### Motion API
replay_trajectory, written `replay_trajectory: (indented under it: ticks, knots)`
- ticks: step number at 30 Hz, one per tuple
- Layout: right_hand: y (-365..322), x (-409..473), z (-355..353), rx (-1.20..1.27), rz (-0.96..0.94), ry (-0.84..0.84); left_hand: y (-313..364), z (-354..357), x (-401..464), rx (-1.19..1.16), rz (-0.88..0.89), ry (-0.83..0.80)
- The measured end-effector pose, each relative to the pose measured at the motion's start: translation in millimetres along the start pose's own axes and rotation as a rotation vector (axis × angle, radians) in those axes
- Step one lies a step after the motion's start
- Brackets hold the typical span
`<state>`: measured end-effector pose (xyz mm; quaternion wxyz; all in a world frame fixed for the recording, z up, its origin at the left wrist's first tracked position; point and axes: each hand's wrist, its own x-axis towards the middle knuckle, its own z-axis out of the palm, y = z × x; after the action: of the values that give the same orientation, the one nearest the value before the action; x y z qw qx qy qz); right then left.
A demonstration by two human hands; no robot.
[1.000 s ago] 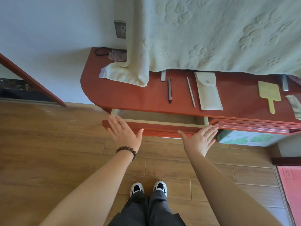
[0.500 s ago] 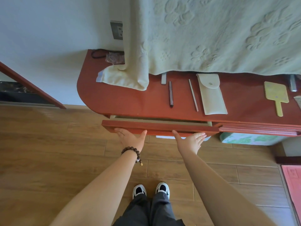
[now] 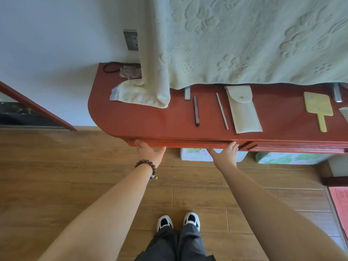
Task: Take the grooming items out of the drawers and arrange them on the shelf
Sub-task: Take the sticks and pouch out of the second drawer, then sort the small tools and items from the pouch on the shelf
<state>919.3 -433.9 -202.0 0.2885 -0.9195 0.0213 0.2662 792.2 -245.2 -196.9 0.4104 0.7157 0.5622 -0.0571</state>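
Note:
On the red wooden shelf (image 3: 131, 121) lie a dark slim pen-like tool (image 3: 195, 110), a thin pale stick (image 3: 222, 110), a cream snap pouch (image 3: 243, 108), a yellow hand mirror (image 3: 318, 108) and the edge of a comb (image 3: 344, 113). The left drawer front (image 3: 186, 143) sits flush under the shelf top. My left hand (image 3: 149, 152), with a bead bracelet, presses flat against the drawer's left end. My right hand (image 3: 226, 152) presses flat on its right end. Both hold nothing.
A pale green towel (image 3: 244, 40) hangs over the back of the shelf, its corner lying on the top. A wall socket (image 3: 131, 40), a black cord and a crumpled wrapper (image 3: 130, 71) are at the far left. Floral boxes (image 3: 288, 158) stand under the shelf.
The left drawer was partly open a second ago. Both hands pushed its front forward, and it is now closed flush with the shelf.

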Motion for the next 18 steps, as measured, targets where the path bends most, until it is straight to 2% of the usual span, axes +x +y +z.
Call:
replay_trajectory:
  ticks: [7, 13, 18]
  knots:
    - [2, -31, -13, -0.064, -0.114, -0.049, 0, -2, -35, 0.104, 0.189, -0.030]
    - [9, -74, -22, 0.033, -0.217, 0.056, 9, -5, -73, 0.173, 0.443, 0.006]
    - [-10, -85, -29, 0.068, -0.277, 0.105, 34, -4, -86, 0.192, 0.606, 0.059]
